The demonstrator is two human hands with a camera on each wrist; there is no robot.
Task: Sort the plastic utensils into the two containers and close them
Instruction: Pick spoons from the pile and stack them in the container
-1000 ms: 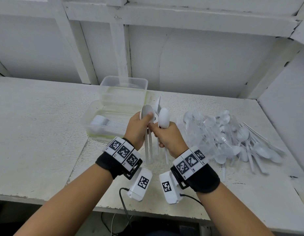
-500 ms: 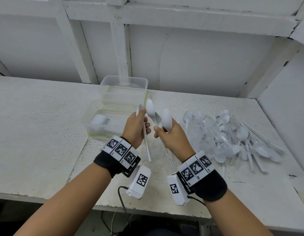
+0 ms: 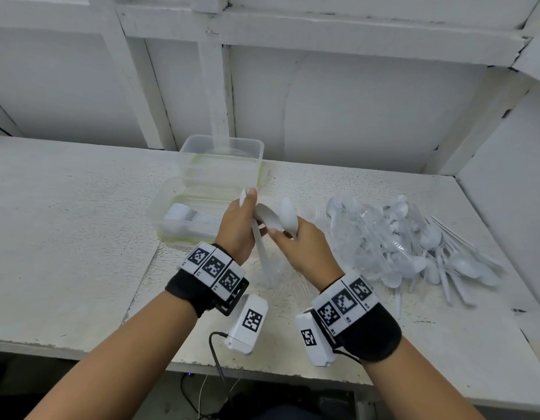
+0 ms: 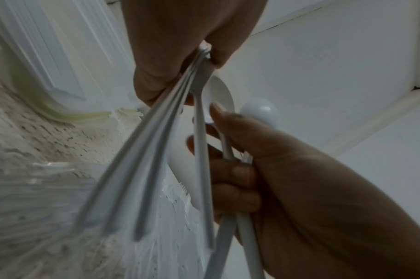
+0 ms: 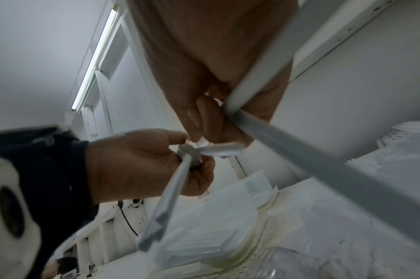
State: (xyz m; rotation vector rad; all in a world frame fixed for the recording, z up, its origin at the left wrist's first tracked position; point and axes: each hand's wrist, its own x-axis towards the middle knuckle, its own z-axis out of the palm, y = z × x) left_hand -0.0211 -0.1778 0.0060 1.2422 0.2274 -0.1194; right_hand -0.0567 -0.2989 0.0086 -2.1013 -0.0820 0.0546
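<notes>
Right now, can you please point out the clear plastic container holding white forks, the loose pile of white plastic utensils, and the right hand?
Clear plastic container holding white forks (image 3: 159,207): head view, left rim.
Loose pile of white plastic utensils (image 3: 414,247): head view, middle of heap.
Right hand (image 3: 308,253): head view, back of hand.

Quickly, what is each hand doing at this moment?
Left hand: closed, gripping a bundle of utensil handles.
Right hand: closed, holding spoons.

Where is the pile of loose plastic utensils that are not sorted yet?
In the head view, the pile of loose utensils lies on the white table to the person's right, just beyond the right hand and near the side wall.
</notes>
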